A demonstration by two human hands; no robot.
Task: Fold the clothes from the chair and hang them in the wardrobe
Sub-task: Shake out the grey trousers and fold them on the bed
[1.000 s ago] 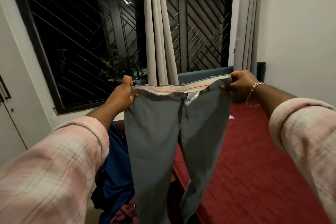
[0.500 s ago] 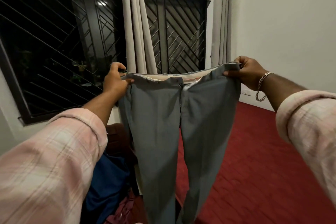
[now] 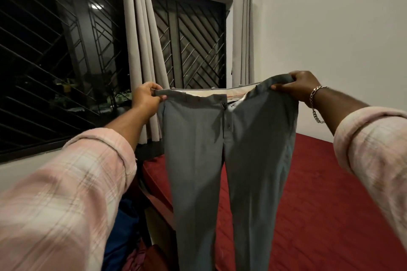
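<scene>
Our left hand [image 3: 146, 97] and right hand [image 3: 296, 86] pinched the grey woven trousers' [image 3: 222, 160] waistband taut; folding well meant matching both legs' creases.

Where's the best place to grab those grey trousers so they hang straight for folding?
By the waistband, at its two side ends, coming in from each side. The left hand and right hand pinch the grey trousers there now: the band is stretched flat and both legs hang freely, side by side.
</scene>
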